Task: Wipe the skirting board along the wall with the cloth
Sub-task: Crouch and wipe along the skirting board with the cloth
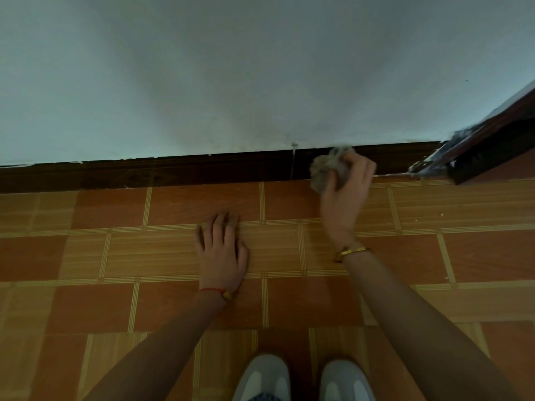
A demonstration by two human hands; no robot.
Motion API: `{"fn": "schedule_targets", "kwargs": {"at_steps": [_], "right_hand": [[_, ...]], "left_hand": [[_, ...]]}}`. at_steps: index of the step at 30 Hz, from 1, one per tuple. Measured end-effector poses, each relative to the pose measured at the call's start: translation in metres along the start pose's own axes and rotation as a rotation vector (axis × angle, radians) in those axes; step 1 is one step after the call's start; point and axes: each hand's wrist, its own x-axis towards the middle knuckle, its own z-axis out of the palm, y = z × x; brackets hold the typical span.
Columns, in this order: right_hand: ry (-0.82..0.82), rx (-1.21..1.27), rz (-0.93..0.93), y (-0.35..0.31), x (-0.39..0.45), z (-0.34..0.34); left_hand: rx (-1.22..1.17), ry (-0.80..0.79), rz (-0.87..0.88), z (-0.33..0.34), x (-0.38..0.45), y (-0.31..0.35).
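A dark brown skirting board runs along the foot of the pale wall, from the left edge to a door frame at the right. My right hand grips a crumpled grey cloth and presses it against the board, just right of a vertical joint in the board. My left hand lies flat on the tiled floor, fingers spread, holding nothing, a short way in front of the board.
The floor is orange and tan tiles with striped bands. A dark door frame with paint smears juts out at the right. My two grey shoes stand at the bottom edge.
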Motion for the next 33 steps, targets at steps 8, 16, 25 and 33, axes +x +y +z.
{"fn": "schedule_targets", "kwargs": {"at_steps": [8,16,25,33], "right_hand": [[0.113,0.029,0.164,0.008,0.009,-0.007],[0.118,0.054,0.145,0.017,0.014,-0.015],[0.448,-0.013,0.343,0.070,0.067,-0.064],[0.120,0.025,0.201,0.030,0.022,-0.026]], "left_hand": [[-0.121,0.038,-0.097,0.001,0.012,0.031],[-0.089,0.000,0.056,0.018,0.030,0.062],[-0.039,0.034,0.101,0.022,0.031,0.062],[-0.040,0.031,0.101,0.021,0.031,0.062]]}}
